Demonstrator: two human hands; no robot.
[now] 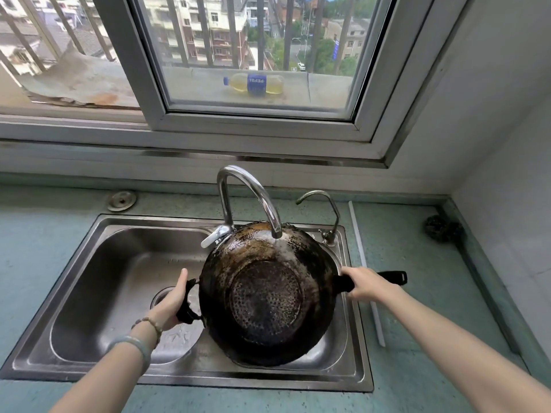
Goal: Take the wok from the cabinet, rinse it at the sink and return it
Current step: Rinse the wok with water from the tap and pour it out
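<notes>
Wok [265,293]: held between the two sets of fingers, scorched underside facing the camera, far rim under the faucet [253,189], where water strikes it.
Left hand [171,305]: fingers curled round the loop handle [186,311], thumb raised.
Right hand [365,284]: fingers wrapped round the long handle [393,277], whose end juts past them.
Sink [119,263]: beneath both hands.
Small tap [325,204]: beyond the right fingers.
Bottle [253,84]: well beyond, lying outside the window.
</notes>
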